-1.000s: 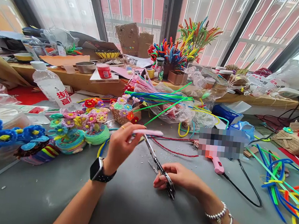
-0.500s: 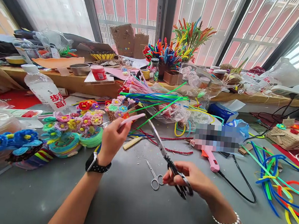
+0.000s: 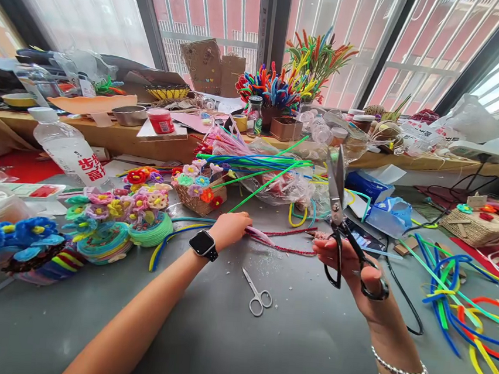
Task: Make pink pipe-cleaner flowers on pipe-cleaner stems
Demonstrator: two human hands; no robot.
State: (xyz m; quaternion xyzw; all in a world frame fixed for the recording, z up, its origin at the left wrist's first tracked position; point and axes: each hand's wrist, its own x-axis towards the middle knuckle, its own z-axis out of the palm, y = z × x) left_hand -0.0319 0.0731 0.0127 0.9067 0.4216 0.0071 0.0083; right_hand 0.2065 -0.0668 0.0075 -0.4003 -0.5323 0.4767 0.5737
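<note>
Three or so blue fuzzy flowers (image 3: 39, 229) sit at far L, w/ yellow centers, all fully shaped. Next, a water bottle (image 3: 70, 149) leans behind, then a green pot (image 3: 152, 232) full of small multicolored blooms, then a woven basket (image 3: 195, 202) w/ more; these look done, as far as I can judge.

L hand (image 3: 230, 232), w/ a dark watch (image 3: 202, 243), is palm down over the grey table (image 3: 216, 348), fingers curled by the near end of a pale pink strip (image 3: 261, 236). Can't tell if they pinch it or just touch it (the back of the hand hides them). Strip lies over/beside dark red stems (image 3: 289, 234), approx. mid-table, not formed into any flower; shaping it looks like the part left undone.

Small metal scissors (image 3: 258, 295) lie nearer the wearer, tips pointing away, nobody touching them. Pale crumbs are scattered around, so some trimming has prob. happened. Behind, long green stems (image 3: 271, 183) lie loose on plastic wrap, unworked.

R hand (image 3: 353, 273) holds black-handled scissors (image 3: 336, 214) upright, thumb at one loop, other fingers by the second; handles spread wide, blades parted a bit, nothing b/w them.

Far R: tangled blue, yellow & orange stems (image 3: 447, 288), also unworked, & a straw box (image 3: 477, 229) w/ small flowers on top.
</note>
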